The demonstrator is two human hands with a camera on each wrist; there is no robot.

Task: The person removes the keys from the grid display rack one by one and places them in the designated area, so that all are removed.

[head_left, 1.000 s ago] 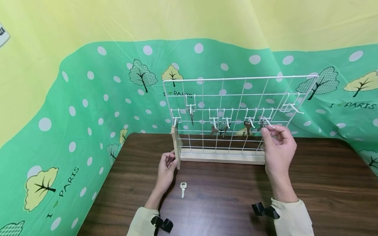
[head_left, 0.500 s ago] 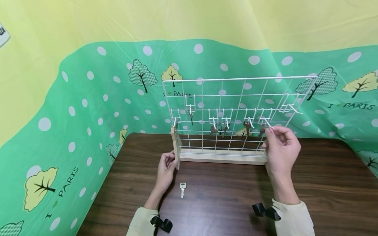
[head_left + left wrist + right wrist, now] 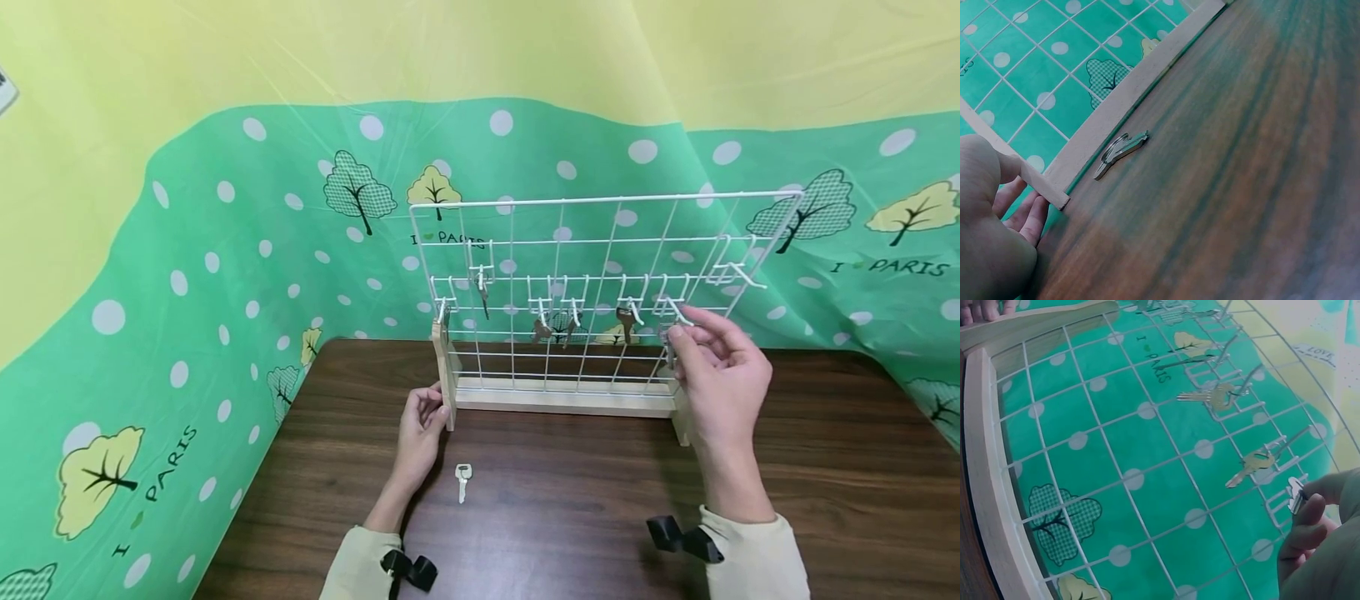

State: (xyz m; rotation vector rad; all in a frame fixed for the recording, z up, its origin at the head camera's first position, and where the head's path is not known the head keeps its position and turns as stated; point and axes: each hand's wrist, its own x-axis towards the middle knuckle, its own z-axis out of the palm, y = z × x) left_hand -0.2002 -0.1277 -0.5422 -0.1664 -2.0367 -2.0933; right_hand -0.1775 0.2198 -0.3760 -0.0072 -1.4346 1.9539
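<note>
My left hand (image 3: 420, 432) grips the left wooden upright (image 3: 442, 358) of a white wire rack (image 3: 607, 197); in the left wrist view the fingers curl behind that upright (image 3: 1041, 187). At the rack's right end, my right hand (image 3: 722, 385) is by a hook (image 3: 678, 312). The right wrist view shows a silver key (image 3: 1296, 495) pinched between thumb and fingers; whether the hook passes through it I cannot tell. Several keys hang on other hooks, one of them brass (image 3: 1254, 464). A loose key (image 3: 463, 482) lies on the table in front of the rack.
The dark wooden table (image 3: 570, 508) spreads around the rack. A hook (image 3: 727, 273) without a key sticks out at the upper right. Behind stands a green and yellow printed cloth (image 3: 225, 275). Black straps (image 3: 682, 537) are at both sleeves.
My right hand has shifted slightly right, and its forefinger has risen away from the thumb beside the hook. The left hand keeps its grip on the upright.
</note>
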